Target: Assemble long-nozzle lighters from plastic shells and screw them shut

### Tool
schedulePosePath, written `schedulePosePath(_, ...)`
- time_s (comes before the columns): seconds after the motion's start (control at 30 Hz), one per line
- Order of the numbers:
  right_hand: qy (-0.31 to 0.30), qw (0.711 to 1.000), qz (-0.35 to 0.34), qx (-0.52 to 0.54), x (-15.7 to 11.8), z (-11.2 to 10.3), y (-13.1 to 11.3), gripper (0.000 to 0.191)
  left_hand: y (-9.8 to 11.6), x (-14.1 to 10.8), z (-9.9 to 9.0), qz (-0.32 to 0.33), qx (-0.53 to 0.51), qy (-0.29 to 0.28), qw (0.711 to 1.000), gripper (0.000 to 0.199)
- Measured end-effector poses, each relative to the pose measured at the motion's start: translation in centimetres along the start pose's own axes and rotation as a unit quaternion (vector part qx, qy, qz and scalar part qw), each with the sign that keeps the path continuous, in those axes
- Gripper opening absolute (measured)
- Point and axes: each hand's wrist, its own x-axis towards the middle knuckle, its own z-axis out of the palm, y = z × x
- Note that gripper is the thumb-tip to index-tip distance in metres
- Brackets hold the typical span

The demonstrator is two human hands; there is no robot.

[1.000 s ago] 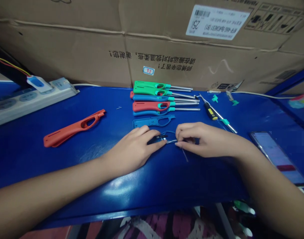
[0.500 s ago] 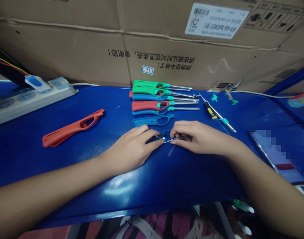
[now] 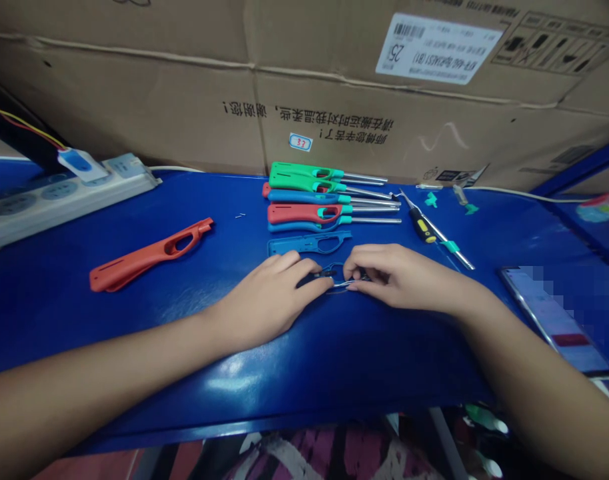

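My left hand (image 3: 277,297) lies over a blue lighter casing half (image 3: 337,268), closed on it with thumb and forefinger at its inner parts. A small dark part shows by the fingertips. Thin pale wires (image 3: 342,284) run along the near side between both hands. My right hand (image 3: 399,275) pinches the wires at the casing's right end; its curled fingers hide the rest. Just beyond lies another blue casing half (image 3: 309,244), inner side up. Behind it several assembled lighters (image 3: 304,212) in green, red and blue rest in a row, metal tubes pointing right.
A red lighter casing (image 3: 149,257) lies at left near a power strip (image 3: 64,193). At right are a black-yellow screwdriver (image 3: 423,225), a metal tube (image 3: 457,253), small green pieces (image 3: 431,199) and a phone (image 3: 554,320). A cardboard box (image 3: 194,80) stands behind the blue table (image 3: 184,387).
The view has shifted slightly. Both hands keep nearly the same place and grip; a thin clear strand below the right fingertips now lies closer to the wires.
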Motion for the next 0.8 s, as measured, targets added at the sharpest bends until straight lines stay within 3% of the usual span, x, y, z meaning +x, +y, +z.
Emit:
schedulePosePath(0.13,0.014,1.000,-0.007,-0.002,0.06,0.11,0.10,0.006,-0.14,-0.01,-0.09,0.004,-0.014,-0.001,1.000,0.035)
schedulePosePath(0.43,0.048,0.997,0.063,-0.010,0.41,0.74,-0.29,0.009,-0.21,0.01,0.09,0.007,-0.021,0.010,1.000,0.032)
schedulePosePath(0.67,0.041,0.998,-0.023,-0.039,0.09,0.47,-0.08,0.010,-0.28,0.21,0.18,0.000,-0.076,0.033,0.997,0.029)
schedulePosePath(0.8,0.026,0.999,-0.029,-0.032,-0.06,0.31,0.01,0.012,-0.40,0.24,0.21,-0.007,-0.097,0.040,0.994,0.027)
